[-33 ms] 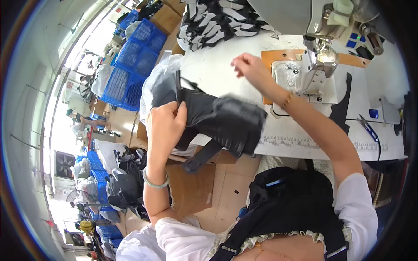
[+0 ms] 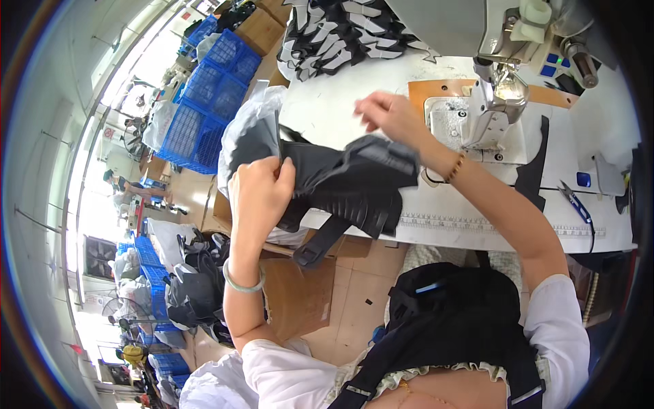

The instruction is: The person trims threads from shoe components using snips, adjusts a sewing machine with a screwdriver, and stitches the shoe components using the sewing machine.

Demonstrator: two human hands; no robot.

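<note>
My left hand (image 2: 262,194) is closed, thumb on top, on the edge of a half-sewn black bag (image 2: 340,191). The soft black bag spreads rightward from that grip over the table's front edge. A ribbed panel and a short strap (image 2: 323,242) hang from it toward the floor. Grey sheet material stands up beyond my left thumb. My right hand (image 2: 392,119) is raised above the table, left of the sewing machine (image 2: 497,102). Its fingers are loosely bent and a little blurred, with nothing visible in them.
Black and white cut pieces (image 2: 340,37) are heaped at the table's back. Thread snips (image 2: 576,201) and a black strip (image 2: 535,163) lie at the right. A ruler scale (image 2: 477,223) runs along the front edge. Blue crates (image 2: 211,95) and a cardboard box (image 2: 300,293) stand left.
My right hand has shifted slightly left and lower. The free right part of the bag has swung and settled in a different fold; my left hand keeps its grip.
</note>
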